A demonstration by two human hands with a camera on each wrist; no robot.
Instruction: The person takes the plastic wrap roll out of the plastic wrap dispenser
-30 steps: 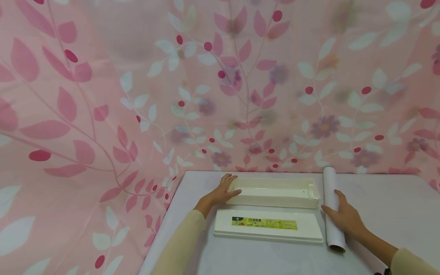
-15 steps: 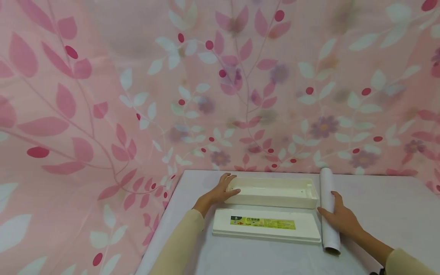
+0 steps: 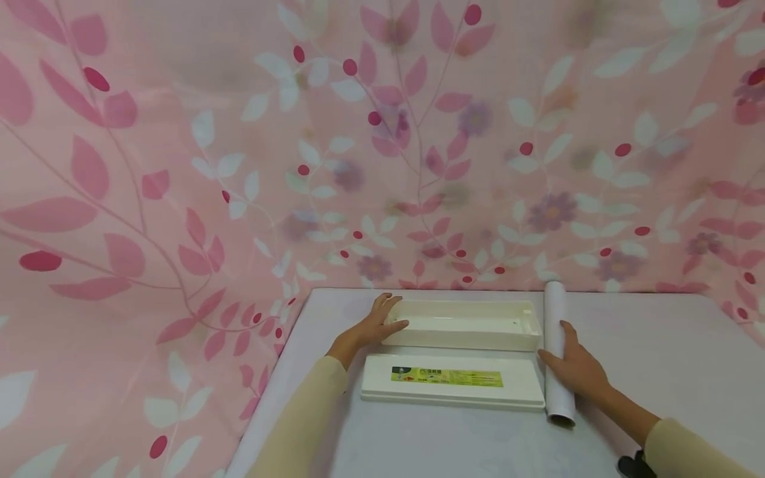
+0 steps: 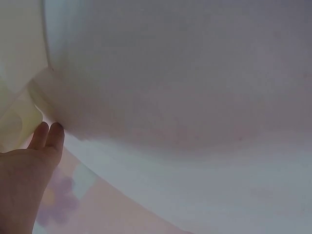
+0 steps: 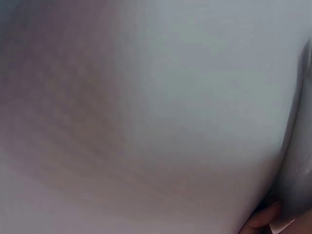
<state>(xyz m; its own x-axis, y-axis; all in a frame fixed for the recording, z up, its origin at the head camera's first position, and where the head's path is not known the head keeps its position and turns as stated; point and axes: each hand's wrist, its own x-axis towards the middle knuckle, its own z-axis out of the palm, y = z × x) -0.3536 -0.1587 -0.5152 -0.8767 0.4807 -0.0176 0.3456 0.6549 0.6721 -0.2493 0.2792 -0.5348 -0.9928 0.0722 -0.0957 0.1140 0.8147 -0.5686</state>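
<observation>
An open white plastic cling film box (image 3: 466, 338) lies lengthwise near the far edge of the table. My left hand (image 3: 367, 326) holds its left end, the thumb lying over the end and the fingers at the far corner. In the left wrist view two fingertips (image 4: 57, 129) meet the pale box corner. On the right, a white roll of cling film (image 3: 554, 312) lies pointing away from me, beside the box. My right hand (image 3: 576, 365) grips it, thumb on the left and fingers on the right. The right wrist view is blurred and shows little of that hand.
The box's flat white lid (image 3: 454, 396), with a yellow-green label, lies on the near side of the box. All stand on a white-covered table (image 3: 454, 445). A pink floral curtain (image 3: 335, 133) hangs behind the table and along its left side.
The whole scene has shifted left and slightly up in view. Both hands keep their places, and the roll lies slightly closer to the box and lid.
</observation>
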